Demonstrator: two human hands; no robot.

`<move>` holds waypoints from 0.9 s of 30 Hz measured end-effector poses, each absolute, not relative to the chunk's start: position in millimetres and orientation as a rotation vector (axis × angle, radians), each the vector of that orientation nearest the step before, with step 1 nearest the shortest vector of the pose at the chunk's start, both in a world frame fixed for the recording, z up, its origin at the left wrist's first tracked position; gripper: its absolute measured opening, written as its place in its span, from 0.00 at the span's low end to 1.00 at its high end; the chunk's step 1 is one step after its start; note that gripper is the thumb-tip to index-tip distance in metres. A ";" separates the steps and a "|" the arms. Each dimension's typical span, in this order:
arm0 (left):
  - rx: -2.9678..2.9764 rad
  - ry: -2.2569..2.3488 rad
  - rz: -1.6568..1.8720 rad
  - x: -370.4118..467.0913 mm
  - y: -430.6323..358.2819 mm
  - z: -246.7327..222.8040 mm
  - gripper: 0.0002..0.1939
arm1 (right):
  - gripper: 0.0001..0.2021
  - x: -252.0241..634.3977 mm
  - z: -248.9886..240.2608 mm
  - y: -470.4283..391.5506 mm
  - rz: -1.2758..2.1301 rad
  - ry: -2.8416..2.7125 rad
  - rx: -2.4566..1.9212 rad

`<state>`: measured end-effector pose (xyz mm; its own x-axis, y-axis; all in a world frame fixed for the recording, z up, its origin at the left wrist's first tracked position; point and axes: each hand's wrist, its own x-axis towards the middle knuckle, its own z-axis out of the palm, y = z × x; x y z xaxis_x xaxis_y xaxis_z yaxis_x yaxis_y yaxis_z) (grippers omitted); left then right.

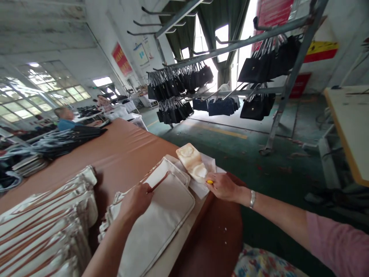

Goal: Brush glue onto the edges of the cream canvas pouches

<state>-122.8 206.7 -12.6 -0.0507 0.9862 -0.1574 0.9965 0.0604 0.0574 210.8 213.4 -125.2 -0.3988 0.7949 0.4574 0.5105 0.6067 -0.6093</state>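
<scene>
The cream, brown-strapped fabric bag [165, 209] lies flat beneath my left hand [137, 200], which pinches its strap between closed fingers. My right hand [223, 186], fingers closed, grips a yellow-ended tool [210, 181] beside the open cream container [191, 161].

Pink sleeve [336, 240], silver bracelet [253, 199].

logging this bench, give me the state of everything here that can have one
left hand: closed on brown strap
right hand: closed on yellow-ended tool
plastic container: open, white substance inside
front cream bag: lying flat
left-side cream bags: laid overlapping
black bags: hanging on rack
</scene>
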 end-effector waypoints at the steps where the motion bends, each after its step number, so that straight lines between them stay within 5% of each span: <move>1: 2.043 2.190 -0.075 -119.8 202.5 -8.7 0.08 | 0.07 207.9 -124.7 210.2 0.504 -2.080 -1.015; 6: 1.957 2.147 0.129 -104.5 179.7 8.0 0.09 | 0.13 213.1 -101.9 199.3 0.609 -1.797 -1.075; 11: 1.806 1.942 0.445 -86.5 151.8 9.6 0.18 | 0.14 221.2 -52.1 193.0 1.176 -0.935 -0.948; 15: 1.613 1.941 0.729 -71.1 130.1 5.5 0.21 | 0.14 210.8 -19.0 187.4 1.436 -0.769 -0.751; 27: 1.642 1.825 0.799 -44.3 91.8 3.2 0.20 | 0.15 182.9 -1.6 178.3 1.045 -1.359 -0.937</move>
<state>-44.3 91.8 3.2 -0.1000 0.9949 -0.0117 0.6660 0.0757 0.7421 182.9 178.3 -1.6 -0.0577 0.9544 0.2928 -0.0385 0.2909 -0.9560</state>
